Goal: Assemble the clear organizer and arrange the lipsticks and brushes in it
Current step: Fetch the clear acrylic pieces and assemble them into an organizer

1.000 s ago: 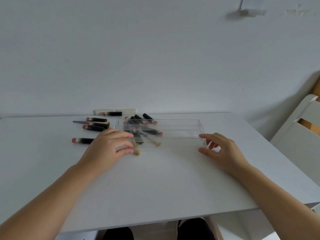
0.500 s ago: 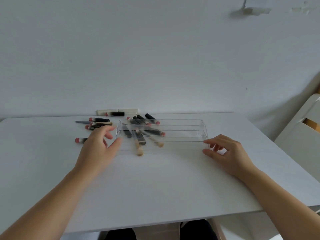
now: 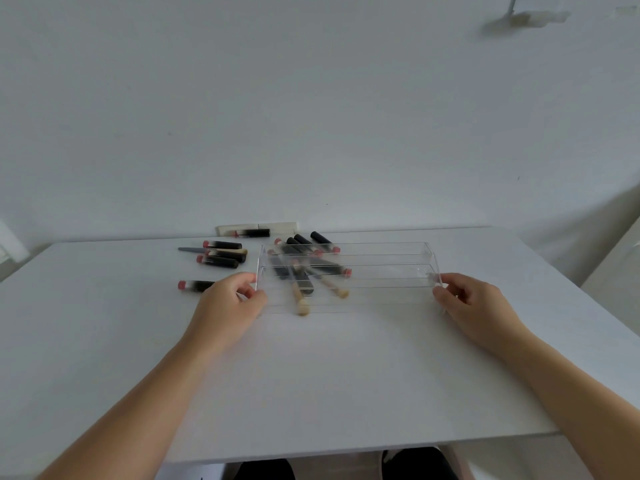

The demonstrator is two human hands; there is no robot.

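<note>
- At the far left a lone lipstick (image 3: pixel 195 285) with a pink cap lies on the white table (image 3: pixel 311 375); its right end is hidden behind the left hand.
- Behind it, a small cluster of lipsticks (image 3: pixel 221 252) lies loose on the table, with a thin grey tool (image 3: pixel 192 250) poking out to the left; whether it is a brush handle or something else is too blurred to tell.
- One more lipstick (image 3: pixel 252 233) rests against a pale flat strip (image 3: pixel 258 227) at the table's back edge, by the wall.
- The left hand (image 3: pixel 230 308) grips the left end of the clear organizer (image 3: pixel 381 271), fingers curled round its near corner.
- The organizer stands at the middle of the table, a long see-through piece with lengthwise ridges; its walls are hard to trace against the white top, and its near edge almost vanishes.
- Seen through its left half are several dark lipsticks (image 3: pixel 304 245) and two brushes (image 3: pixel 299 299) with pale handles, lying crossed. Whether they sit inside it or under it on the table cannot be told through the clear plastic.
- Its right half shows only bare plastic.
- The right hand (image 3: pixel 472 306) pinches the organizer's right end, thumb and fingertips closed on the corner.
- Both forearms run off the bottom edge, and dark clothing shows below the table's front.
</note>
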